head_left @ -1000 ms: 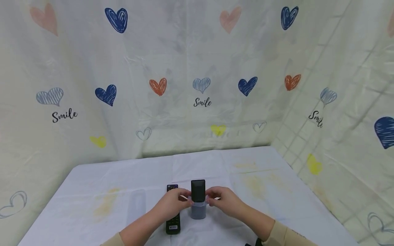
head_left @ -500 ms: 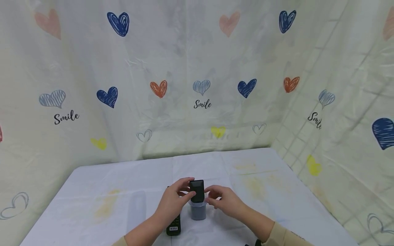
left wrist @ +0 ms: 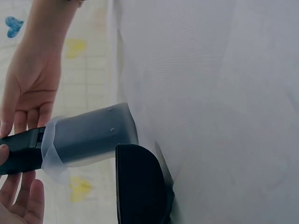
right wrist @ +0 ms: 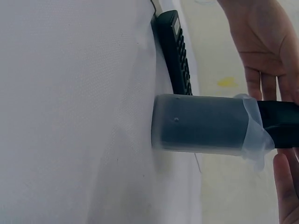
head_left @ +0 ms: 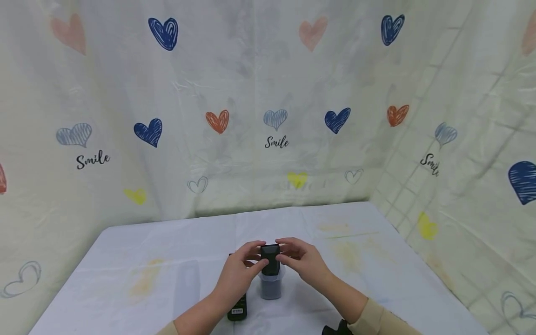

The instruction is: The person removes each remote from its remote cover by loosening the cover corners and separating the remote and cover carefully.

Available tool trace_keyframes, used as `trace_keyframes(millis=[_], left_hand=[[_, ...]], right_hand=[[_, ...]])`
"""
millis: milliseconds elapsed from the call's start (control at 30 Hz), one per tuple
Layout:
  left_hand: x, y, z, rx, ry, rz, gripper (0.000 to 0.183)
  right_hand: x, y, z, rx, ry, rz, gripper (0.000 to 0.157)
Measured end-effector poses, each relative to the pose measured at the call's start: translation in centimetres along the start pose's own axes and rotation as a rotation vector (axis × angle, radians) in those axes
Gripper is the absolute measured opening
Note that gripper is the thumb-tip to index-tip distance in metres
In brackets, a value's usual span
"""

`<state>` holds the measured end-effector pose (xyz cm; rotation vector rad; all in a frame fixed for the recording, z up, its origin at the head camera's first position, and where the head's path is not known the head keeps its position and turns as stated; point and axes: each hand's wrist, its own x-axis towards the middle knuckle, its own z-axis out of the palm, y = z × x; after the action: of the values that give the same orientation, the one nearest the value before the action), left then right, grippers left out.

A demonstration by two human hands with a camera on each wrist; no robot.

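Observation:
A black oblong device point(head_left: 270, 260) stands upright on the table, its lower part inside a translucent soft sleeve point(head_left: 271, 287). The sleeve's rim is rolled outward in loose folds, as both wrist views show. My left hand point(head_left: 235, 278) pinches the device's bare upper part from the left, thumb in front and fingers behind. From the right, my right hand point(head_left: 308, 264) pinches it near the top, fingertips at the upper edge. Both hands sit above the sleeve's rim. The dark body shows through the sleeve point(right wrist: 203, 125) in the right wrist view.
A black remote control point(head_left: 237, 309) lies left of the sleeve, partly behind my left hand. Another black object point(head_left: 337, 328) lies under my right forearm, cut off by the frame. A clear flat item point(head_left: 187, 284) rests further left on the white-covered table point(head_left: 146, 251).
My left hand has moved up from the sleeve's rim to the black device. Afterwards my right hand has risen from the rim to the device's top. The device still stands in the sleeve.

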<state>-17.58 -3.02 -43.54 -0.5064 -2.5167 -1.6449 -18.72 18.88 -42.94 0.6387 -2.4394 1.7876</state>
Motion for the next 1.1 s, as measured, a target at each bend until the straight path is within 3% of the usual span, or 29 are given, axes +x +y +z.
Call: trace_keyframes(millis=[367,600,767,1000,1100], left_hand=[[0.0,0.7,0.1,-0.023,0.018,-0.006,0.044],[0.6,0.5,0.1,-0.073,0.03,0.055,0.047],[0.8,0.5,0.1,-0.106,0.01,0.014,0.049],[0.1,0.8,0.2,-0.154,-0.021,-0.011,0.053],[0.1,0.9,0.2,-0.183,-0.032,-0.01,0.055]], right_hand=[[0.1,0.3,0.8,0.048,0.074,0.009,0.033],[0.0,-0.3,1.5,0.0,0.151,-0.069,0.026],[-0.2,-0.8,2.2,-0.064,0.219,-0.091,0.026],[-1.2,-4.5,2.6,-0.119,0.167,-0.15,0.023],[-1.1,-4.0,2.5,-0.108,0.135,-0.162,0.022]])
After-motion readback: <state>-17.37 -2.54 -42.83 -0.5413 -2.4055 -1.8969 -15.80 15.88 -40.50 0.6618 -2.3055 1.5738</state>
